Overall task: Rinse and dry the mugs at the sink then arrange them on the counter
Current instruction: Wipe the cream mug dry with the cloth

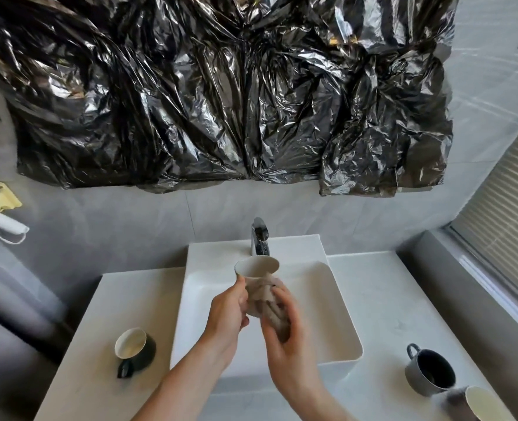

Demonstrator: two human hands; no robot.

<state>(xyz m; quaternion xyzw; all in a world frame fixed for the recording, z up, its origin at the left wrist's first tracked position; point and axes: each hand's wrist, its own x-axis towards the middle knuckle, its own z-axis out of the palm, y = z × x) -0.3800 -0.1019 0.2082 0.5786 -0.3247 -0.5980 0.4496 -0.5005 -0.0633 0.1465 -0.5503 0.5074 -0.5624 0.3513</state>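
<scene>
soft daylight from the window blinds (pixel 506 214) at right, glare on black plastic sheeting (pixel 221 95), motion blur on right hand (pixel 285 326), wide-angle edge bending.

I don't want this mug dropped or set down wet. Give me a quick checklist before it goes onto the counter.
1. Left hand grips the held mug: ok.
2. Right hand holds the cloth against it: ok.
3. Mug is over the sink: ok.
4. Mug fully dry: cannot tell, blurred.
5. Bare counter to the right: ok.
6. Faucet off: ok, no stream visible.
</scene>
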